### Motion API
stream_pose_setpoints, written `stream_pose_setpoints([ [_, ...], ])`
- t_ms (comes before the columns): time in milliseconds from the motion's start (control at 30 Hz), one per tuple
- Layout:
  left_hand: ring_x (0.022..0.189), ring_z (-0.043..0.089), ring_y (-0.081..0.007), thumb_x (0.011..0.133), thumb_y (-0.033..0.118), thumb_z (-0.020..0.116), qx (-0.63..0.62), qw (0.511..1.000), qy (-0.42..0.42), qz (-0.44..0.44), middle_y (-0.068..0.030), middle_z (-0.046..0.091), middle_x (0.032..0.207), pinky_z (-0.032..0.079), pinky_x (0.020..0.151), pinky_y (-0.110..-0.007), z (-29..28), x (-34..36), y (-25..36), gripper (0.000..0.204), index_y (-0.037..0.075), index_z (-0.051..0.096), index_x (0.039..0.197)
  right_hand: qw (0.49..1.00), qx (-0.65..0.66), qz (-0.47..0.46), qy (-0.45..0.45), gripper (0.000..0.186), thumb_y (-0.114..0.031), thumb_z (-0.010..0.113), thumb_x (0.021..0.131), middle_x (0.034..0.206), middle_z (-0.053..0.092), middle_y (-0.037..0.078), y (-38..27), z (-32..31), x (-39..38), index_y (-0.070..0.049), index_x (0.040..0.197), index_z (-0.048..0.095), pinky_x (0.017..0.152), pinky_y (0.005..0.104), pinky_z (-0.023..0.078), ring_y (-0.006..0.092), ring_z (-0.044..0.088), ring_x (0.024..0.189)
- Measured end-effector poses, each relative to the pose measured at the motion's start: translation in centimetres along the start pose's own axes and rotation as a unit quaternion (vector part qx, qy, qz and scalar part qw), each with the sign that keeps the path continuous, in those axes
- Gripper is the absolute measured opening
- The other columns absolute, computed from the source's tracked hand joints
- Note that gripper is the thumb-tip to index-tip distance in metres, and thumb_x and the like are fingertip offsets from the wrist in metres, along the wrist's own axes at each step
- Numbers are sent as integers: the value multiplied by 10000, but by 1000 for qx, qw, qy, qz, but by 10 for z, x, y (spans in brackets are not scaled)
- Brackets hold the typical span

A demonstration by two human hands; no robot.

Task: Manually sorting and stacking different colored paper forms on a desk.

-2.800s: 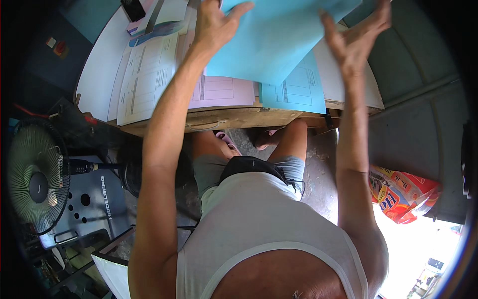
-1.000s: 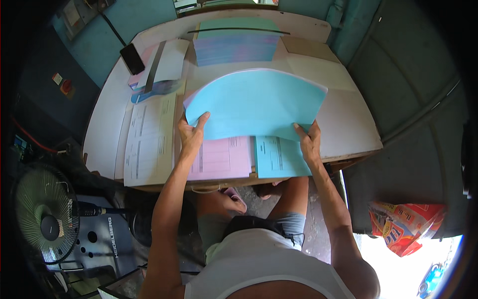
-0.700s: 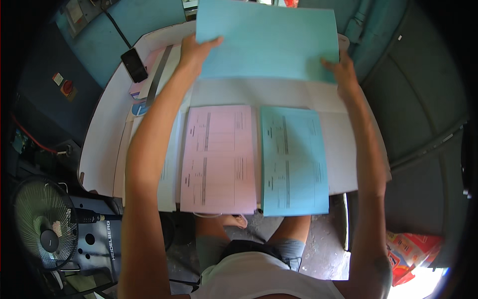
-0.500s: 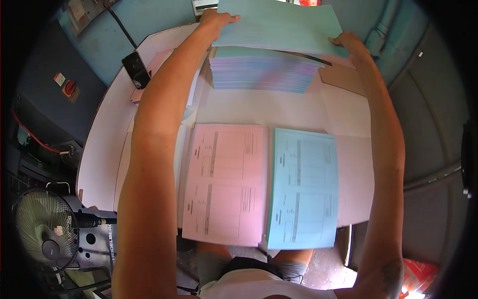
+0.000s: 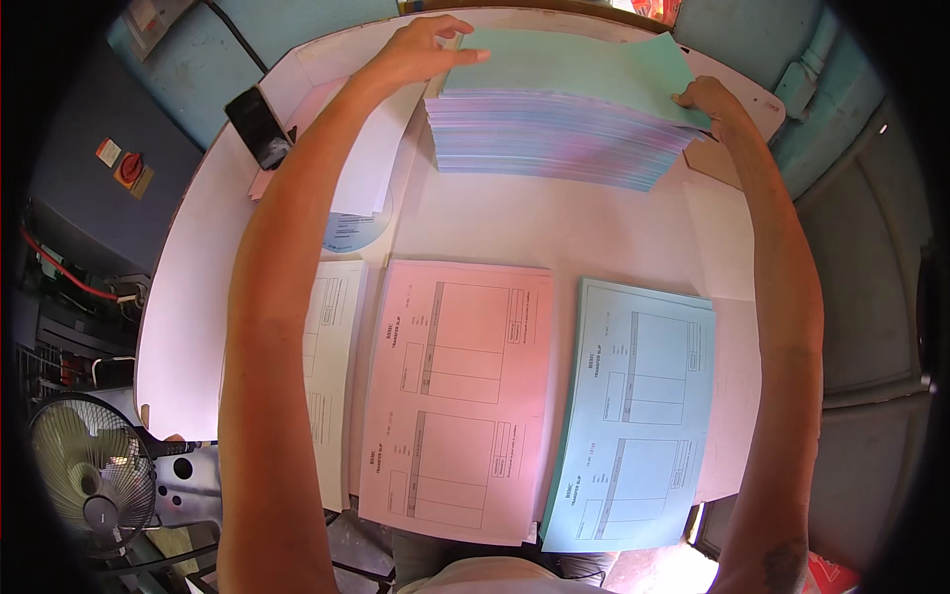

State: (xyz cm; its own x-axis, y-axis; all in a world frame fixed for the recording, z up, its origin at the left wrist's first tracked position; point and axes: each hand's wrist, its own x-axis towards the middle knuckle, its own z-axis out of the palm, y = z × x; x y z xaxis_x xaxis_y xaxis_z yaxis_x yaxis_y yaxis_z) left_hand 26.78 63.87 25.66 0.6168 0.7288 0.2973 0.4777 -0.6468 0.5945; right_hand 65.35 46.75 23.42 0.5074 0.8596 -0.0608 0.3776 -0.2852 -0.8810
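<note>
A tall stack of pastel sheets, mostly lilac and blue at the edges, stands at the far side of the table. Pale green paper lies across its top, its far right corner curled up. My right hand pinches the paper's right edge. My left hand is at the left end, thumb and fingers apart, over the corner. Closer to me lie a pile of pink printed forms and a pile of blue printed forms, side by side. White printed forms are partly covered by my left forearm.
A phone leans at the table's left side. A round blue-labelled disc lies under white paper. Brown board sits right of the stack. A fan stands at lower left, off the table.
The green paper has come down from above the stack onto its top. My left hand's fingers have spread. The view has shifted, showing more of the white forms.
</note>
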Motion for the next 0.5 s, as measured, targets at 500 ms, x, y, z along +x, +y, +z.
stream_pose_setpoints([
  [500, 1122, 621, -329, 746, 158, 842, 150, 978, -70, 130, -120, 677, 1200, 497, 965, -420, 12, -30, 3, 438, 121, 715, 1164, 993, -114, -38, 23, 546, -155, 716, 842, 1108, 638, 216, -19, 24, -28, 104, 1275, 505, 815, 426, 513, 294, 638, 978],
])
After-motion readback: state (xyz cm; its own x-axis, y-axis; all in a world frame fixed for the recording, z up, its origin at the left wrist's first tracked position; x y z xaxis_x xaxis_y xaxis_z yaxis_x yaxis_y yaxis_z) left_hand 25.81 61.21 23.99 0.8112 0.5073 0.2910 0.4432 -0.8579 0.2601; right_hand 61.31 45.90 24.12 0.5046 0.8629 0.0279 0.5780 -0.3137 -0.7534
